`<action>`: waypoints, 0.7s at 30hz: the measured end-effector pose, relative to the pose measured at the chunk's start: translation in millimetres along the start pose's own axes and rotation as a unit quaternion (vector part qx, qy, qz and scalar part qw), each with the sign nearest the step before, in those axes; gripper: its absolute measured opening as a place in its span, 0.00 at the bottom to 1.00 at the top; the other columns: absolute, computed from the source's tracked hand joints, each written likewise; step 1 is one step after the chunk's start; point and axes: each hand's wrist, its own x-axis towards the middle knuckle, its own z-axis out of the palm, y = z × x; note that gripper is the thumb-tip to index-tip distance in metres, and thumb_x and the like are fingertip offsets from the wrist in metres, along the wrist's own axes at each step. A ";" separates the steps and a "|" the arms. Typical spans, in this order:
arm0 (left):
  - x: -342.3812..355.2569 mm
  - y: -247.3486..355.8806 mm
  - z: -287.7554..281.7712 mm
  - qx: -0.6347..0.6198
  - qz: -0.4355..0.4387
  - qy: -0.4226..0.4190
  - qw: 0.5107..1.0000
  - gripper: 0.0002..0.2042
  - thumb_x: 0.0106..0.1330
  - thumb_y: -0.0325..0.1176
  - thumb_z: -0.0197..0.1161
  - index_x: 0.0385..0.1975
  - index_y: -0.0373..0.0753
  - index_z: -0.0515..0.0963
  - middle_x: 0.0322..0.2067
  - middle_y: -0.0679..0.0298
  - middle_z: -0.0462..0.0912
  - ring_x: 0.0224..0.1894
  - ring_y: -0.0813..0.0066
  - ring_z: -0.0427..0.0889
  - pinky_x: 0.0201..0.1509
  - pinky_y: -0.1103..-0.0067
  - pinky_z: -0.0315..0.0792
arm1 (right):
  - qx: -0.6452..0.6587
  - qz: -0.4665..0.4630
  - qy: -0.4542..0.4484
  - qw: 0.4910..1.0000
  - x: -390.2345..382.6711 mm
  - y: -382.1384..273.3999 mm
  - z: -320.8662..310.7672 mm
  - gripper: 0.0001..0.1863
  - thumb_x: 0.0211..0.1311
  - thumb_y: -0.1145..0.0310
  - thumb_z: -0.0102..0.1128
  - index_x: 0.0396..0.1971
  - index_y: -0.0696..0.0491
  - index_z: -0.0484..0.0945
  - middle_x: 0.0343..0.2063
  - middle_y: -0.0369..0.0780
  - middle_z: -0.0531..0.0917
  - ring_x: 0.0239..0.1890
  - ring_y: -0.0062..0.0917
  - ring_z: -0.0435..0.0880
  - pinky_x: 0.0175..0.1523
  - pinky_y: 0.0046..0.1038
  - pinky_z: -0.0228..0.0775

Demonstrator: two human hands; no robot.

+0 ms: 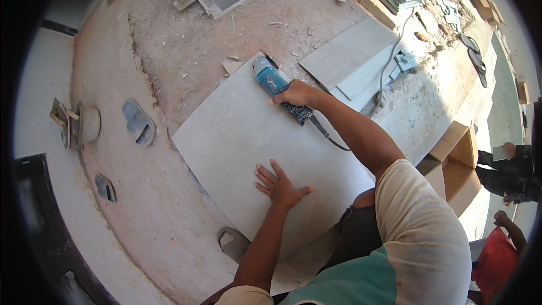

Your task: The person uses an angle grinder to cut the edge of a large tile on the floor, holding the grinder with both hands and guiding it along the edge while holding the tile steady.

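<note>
Grinder (273, 81), blue and black: upper middle of frame, over the top corner of a big grey tile (226, 121), which fills the centre on the rough floor (197, 51). Disc end sits at the tile's top edge; can't tell whether it's spinning or cutting. Right hand (296, 95) is wrapped round the grinder's body. Left hand (284, 190) lies flat on the tile, lower centre, fingers spread, no tool.

Risks, judged: disc could bind or kick if the grinder twists in what looks like a one-handed grip; tile could slip or crack if its edge is badly supported; cord (330, 137) trails over the tile, could snag. Bare hands, so chips or dust could hurt.

Writing: a mark on the grinder's blue casing, not copied; none readable elsewhere.

Outward: grey slab (347, 51) upper right, cardboard box (451, 164) right, loose slipper (138, 123) left.
</note>
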 end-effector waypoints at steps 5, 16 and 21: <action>0.0 2.0 -1.4 0.002 -0.003 -0.003 1.000 0.77 0.36 0.70 0.74 0.69 0.31 0.20 0.65 0.28 0.11 0.69 0.35 0.06 0.63 0.40 0.10 | -0.009 0.007 0.000 1.000 1.6 2.8 1.2 0.52 0.42 0.48 0.76 0.56 0.77 0.66 0.51 0.63 0.76 0.54 0.47 0.79 0.57 0.35 0.70; 0.0 3.2 -3.7 0.005 -0.010 -0.014 1.000 0.77 0.37 0.68 0.75 0.68 0.30 0.18 0.65 0.28 0.10 0.68 0.35 0.05 0.64 0.41 0.11 | -0.011 0.007 -0.002 1.000 -6.6 1.8 0.3 0.53 0.42 0.48 0.76 0.57 0.78 0.65 0.51 0.64 0.76 0.54 0.47 0.79 0.58 0.35 0.70; -1.2 4.5 -5.4 0.003 -0.007 -0.014 1.000 0.77 0.37 0.68 0.75 0.68 0.31 0.18 0.65 0.28 0.10 0.68 0.35 0.05 0.64 0.41 0.11 | -0.011 0.009 -0.001 1.000 -6.5 4.7 -0.2 0.53 0.42 0.48 0.76 0.56 0.78 0.66 0.51 0.64 0.76 0.54 0.47 0.79 0.58 0.35 0.70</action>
